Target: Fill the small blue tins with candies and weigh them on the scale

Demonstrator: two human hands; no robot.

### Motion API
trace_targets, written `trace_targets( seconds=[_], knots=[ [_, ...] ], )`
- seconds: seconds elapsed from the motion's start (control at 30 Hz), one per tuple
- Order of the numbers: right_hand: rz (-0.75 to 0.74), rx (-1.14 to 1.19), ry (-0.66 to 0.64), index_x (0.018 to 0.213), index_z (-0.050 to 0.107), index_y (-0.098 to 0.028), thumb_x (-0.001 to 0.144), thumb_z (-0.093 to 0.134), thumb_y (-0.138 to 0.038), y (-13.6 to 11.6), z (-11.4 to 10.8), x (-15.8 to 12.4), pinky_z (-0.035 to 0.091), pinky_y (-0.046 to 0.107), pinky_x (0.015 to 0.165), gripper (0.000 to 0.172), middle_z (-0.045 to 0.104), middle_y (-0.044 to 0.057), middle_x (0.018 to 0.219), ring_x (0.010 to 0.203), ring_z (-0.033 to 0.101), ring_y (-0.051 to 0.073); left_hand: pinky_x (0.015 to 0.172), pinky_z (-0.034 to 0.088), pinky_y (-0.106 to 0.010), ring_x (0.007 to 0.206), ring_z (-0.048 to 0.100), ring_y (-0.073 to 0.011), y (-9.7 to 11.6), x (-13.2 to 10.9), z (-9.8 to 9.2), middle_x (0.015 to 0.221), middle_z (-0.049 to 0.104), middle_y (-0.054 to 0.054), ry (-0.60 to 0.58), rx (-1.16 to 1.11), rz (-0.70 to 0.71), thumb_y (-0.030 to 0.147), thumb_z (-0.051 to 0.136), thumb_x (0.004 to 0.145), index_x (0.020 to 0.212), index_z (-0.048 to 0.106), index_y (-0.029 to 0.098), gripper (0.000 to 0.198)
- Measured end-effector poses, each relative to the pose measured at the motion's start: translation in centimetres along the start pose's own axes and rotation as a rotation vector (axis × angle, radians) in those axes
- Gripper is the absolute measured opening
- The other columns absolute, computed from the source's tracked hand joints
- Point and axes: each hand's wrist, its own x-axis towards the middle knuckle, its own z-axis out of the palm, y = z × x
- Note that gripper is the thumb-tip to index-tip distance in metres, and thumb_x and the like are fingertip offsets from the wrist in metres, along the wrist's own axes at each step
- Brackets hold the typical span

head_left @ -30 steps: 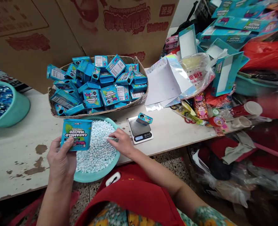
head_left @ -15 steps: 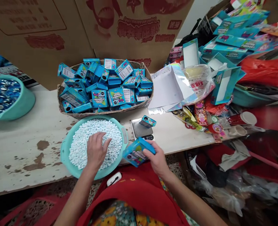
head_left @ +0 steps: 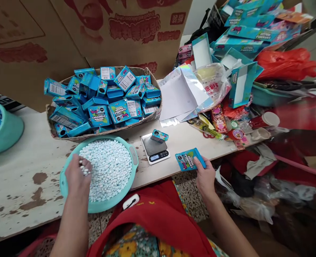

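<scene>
My left hand (head_left: 78, 175) is closed round a few small white candies (head_left: 85, 167) above the left rim of a turquoise basin (head_left: 100, 206). Loose pale candies (head_left: 110, 169) fill that basin. Held by its right end, a blue candy box (head_left: 187, 160) is in my right hand (head_left: 204, 175), out past the table's front edge. Between the hands stands a small digital scale (head_left: 154, 151) with a lit display. Another blue box (head_left: 159, 136) lies on the scale's plate, its round opening showing.
Behind the basin, a cut-down carton (head_left: 104, 134) is heaped with blue boxes. A second turquoise tub (head_left: 9, 130) stands at the left. White sheets (head_left: 177, 96), a plastic bag (head_left: 214, 80) and opened blue packaging (head_left: 240, 84) crowd the right side of the table (head_left: 34, 167).
My left hand has moved left across the basin and closed on candies. My right hand has carried its box to the right, away from the scale. The view has shifted right.
</scene>
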Motion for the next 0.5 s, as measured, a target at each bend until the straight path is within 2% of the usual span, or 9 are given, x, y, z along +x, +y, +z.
trace_targets(
  seconds=[0.07,0.13,0.23,0.33,0.4,0.5],
  knots=[
    [0.027,0.001,0.003,0.101,0.064,-0.015,0.065,0.075,-0.047,0.5,0.1,0.1,0.050,0.031,0.068,0.050,0.068,0.005,0.088,0.074,0.061,0.018,0.041,0.028,-0.017,0.043,0.032,-0.0065,1.1,0.4,-0.5,0.057,0.037,0.003,-0.005,-0.244,-0.189,0.033,0.030,0.095,0.068,0.038,0.017,0.032],
    [0.041,0.005,0.005,0.102,0.064,-0.015,0.064,0.075,-0.047,0.7,0.2,0.5,0.050,0.031,0.069,0.050,0.068,0.005,0.087,0.074,0.060,0.018,0.039,0.031,-0.015,0.043,0.038,-0.0062,1.8,0.3,-0.3,0.060,0.044,0.000,-0.018,-0.438,-0.359,0.030,0.022,0.097,0.072,0.041,0.016,0.034],
    [0.056,0.012,0.002,0.106,0.064,-0.015,0.064,0.075,-0.047,0.7,0.3,1.2,0.050,0.032,0.071,0.054,0.068,0.005,0.087,0.072,0.060,0.017,0.033,0.026,-0.014,0.039,0.037,-0.0056,1.9,-1.0,2.4,0.057,0.043,0.001,-0.106,-0.407,-0.429,0.029,0.028,0.097,0.072,0.043,0.016,0.031],
    [0.070,-0.027,-0.012,0.108,0.064,-0.014,0.064,0.074,-0.049,0.5,0.3,1.8,0.050,0.033,0.073,0.057,0.067,0.005,0.086,0.072,0.058,0.016,0.030,0.018,-0.015,0.034,0.031,-0.0044,0.9,-3.0,8.1,0.049,0.035,0.006,-0.217,-0.243,-0.364,0.036,0.049,0.090,0.065,0.040,0.017,0.032],
    [0.072,-0.063,-0.026,0.108,0.064,-0.014,0.065,0.073,-0.050,0.4,0.4,2.0,0.049,0.033,0.074,0.057,0.067,0.004,0.085,0.072,0.058,0.017,0.031,0.014,-0.015,0.033,0.026,-0.0031,-0.3,-4.2,13.1,0.046,0.031,0.008,-0.269,-0.166,-0.297,0.044,0.061,0.081,0.062,0.038,0.018,0.040],
    [0.078,-0.090,-0.027,0.108,0.063,-0.015,0.065,0.073,-0.051,0.2,0.3,2.4,0.048,0.033,0.074,0.057,0.067,0.004,0.086,0.073,0.058,0.017,0.033,0.012,-0.017,0.033,0.024,-0.0027,-2.8,-5.1,20.8,0.045,0.030,0.008,-0.349,-0.112,-0.168,0.051,0.065,0.075,0.058,0.038,0.018,0.046]
  ],
)
